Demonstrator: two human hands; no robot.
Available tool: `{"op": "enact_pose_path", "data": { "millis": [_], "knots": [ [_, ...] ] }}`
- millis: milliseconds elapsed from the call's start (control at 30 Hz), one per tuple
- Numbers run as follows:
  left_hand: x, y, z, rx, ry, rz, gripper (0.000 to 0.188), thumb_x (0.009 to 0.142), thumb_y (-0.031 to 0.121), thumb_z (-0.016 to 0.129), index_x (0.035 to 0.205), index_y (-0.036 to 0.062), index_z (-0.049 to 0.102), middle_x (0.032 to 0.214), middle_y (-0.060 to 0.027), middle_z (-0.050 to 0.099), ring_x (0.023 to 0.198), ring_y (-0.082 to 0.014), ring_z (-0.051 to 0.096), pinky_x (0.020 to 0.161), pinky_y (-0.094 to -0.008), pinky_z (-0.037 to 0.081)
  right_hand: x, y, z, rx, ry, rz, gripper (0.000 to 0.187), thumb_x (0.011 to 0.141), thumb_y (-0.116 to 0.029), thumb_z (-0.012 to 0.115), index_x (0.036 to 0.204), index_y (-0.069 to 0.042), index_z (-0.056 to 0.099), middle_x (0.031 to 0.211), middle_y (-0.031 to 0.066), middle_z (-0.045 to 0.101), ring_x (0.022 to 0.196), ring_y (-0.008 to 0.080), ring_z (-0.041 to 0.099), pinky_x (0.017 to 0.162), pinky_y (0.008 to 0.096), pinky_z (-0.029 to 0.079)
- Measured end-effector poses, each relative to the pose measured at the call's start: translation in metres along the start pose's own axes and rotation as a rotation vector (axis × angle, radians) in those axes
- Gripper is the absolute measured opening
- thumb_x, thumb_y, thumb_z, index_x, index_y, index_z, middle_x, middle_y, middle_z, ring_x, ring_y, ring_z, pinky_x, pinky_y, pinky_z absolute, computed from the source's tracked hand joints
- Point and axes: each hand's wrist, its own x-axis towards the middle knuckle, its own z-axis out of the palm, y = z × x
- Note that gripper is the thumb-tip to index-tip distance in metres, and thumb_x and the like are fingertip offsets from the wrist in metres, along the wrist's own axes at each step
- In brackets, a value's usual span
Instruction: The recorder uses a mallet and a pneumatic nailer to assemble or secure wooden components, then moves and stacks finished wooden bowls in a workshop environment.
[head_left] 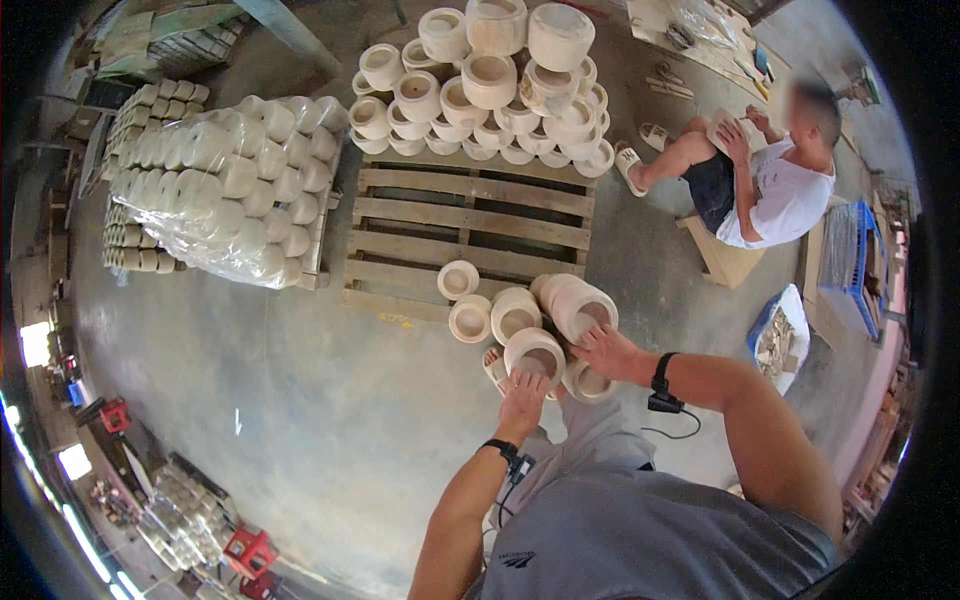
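Pale pots (pixel 515 298): sit clustered just ahead of and between both hands, mouths showing; look thick-walled, probably prone to chipping at the rims.
Left hand (pixel 524 400): half open, fingers laid over the near rim of the front pot (pixel 533 338) and into its mouth; cannot tell the thumb's position, or any weight borne.
Right hand (pixel 607 353): half open, fingertips at the near rim of the large pot (pixel 575 302); cannot tell a firm grip from a light touch.
Low pot (pixel 590 384): sits just below the right hand, partly hidden; keep knuckles and the large pot's base clear of it.
Grip: best spread evenly, fingers inside the wall, thumb outside; avoid pinching at one spot.
Lift: keep straight up until clear of neighbours, one hand's load steadied before the other's.
Outlying pots (pixel 458 282): stand ahead and left of the left hand, by the slatted pallet (pixel 470 184); allow room against knocks.
Sandalled foot (pixel 494 370): shows just left of the front pot; keep from under any load.
Cord (pixel 683 436): loops beside the right wrist; keep off the rims.
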Motion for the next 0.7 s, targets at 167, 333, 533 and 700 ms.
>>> {"op": "enact_pose_path", "data": {
  "millis": [167,333,533,700],
  "knots": [
    [0.003,-0.007,0.0,0.111,0.031,0.09,0.036,0.084,0.014,0.05,0.12,0.0087,0.051,0.109,-0.0071,0.054,0.111,-0.0245,0.05,0.112,-0.0484,0.025,0.0,-0.003,-0.001,-0.022,-0.024,0.016,0.047,0.083,-0.029,0.059,0.127,-0.013,0.058,0.105,0.0132,0.058,0.1,0.0305,0.055,0.09,0.044,0.044],
    [0.008,-0.006,-0.014,0.064,0.085,0.074,0.035,0.081,0.013,0.053,0.116,0.0064,0.056,0.112,-0.0095,0.056,0.114,-0.0247,0.049,0.111,-0.0457,0.028,-0.002,-0.009,-0.011,-0.018,-0.012,0.027,0.055,0.083,-0.031,0.061,0.133,-0.01,0.052,0.106,0.0152,0.058,0.101,0.032,0.056,0.09,0.0448,0.045],
    [0.005,0.0,-0.026,-0.034,0.012,0.061,0.051,0.079,0.035,0.064,0.12,0.0074,0.055,0.119,-0.0095,0.054,0.122,-0.0285,0.044,0.116,-0.0517,0.018,-0.008,-0.021,-0.031,-0.017,-0.032,0.071,0.064,0.082,-0.033,0.064,0.137,-0.007,0.046,0.112,0.0189,0.057,0.104,0.0329,0.056,0.089,0.0448,0.046],
    [-0.005,-0.003,-0.02,-0.046,0.039,0.026,0.057,0.076,0.036,0.066,0.124,0.0068,0.053,0.12,-0.0108,0.053,0.126,-0.0295,0.041,0.117,-0.0506,0.017,-0.016,-0.033,-0.046,-0.032,-0.029,0.138,0.059,0.08,-0.026,0.062,0.134,-0.007,0.048,0.115,0.0193,0.054,0.105,0.0345,0.055,0.09,0.0452,0.045]
  ]
}}
